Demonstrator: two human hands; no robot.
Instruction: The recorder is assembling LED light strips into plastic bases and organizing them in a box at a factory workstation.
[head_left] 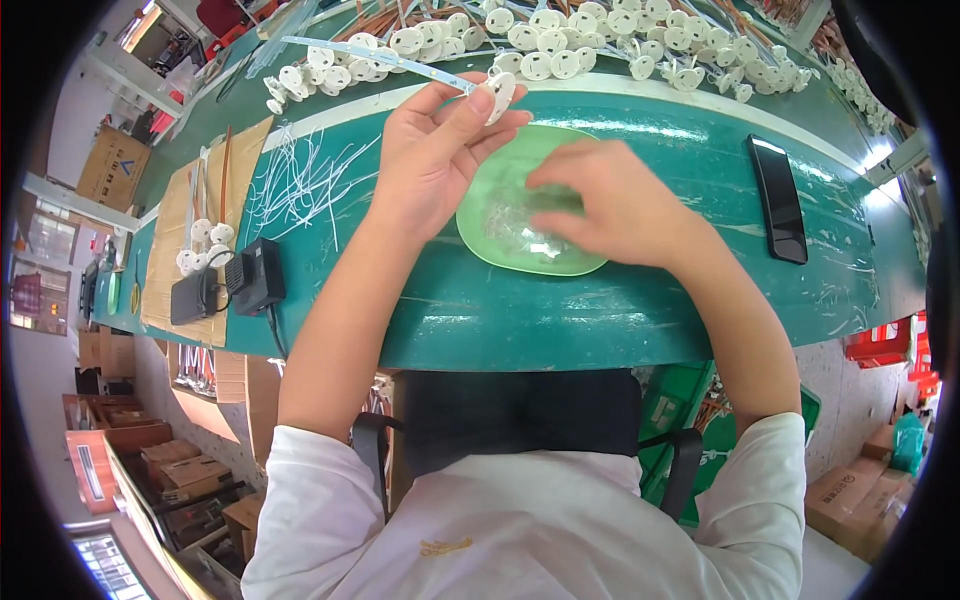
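My left hand (425, 165) pinches a white round disc (502, 95) between thumb and fingers. A narrow pale strip (385, 58) with small marks along it runs from the disc toward the upper left. Below and to the right lies a light green plastic bowl (478, 240) holding small clear pieces (508, 222) too fine to make out. Over the bowl's right side is my right hand (615, 200), blurred by motion. Its thumb and fingers are apart, and nothing shows between them.
Many white disc assemblies (550, 42) are heaped along the table's far side. Thin white wires (305, 185) lie left. Beyond them, cardboard (165, 240) carries several more discs and a black boxy device (263, 275) stands at its edge. A black phone (777, 200) lies right.
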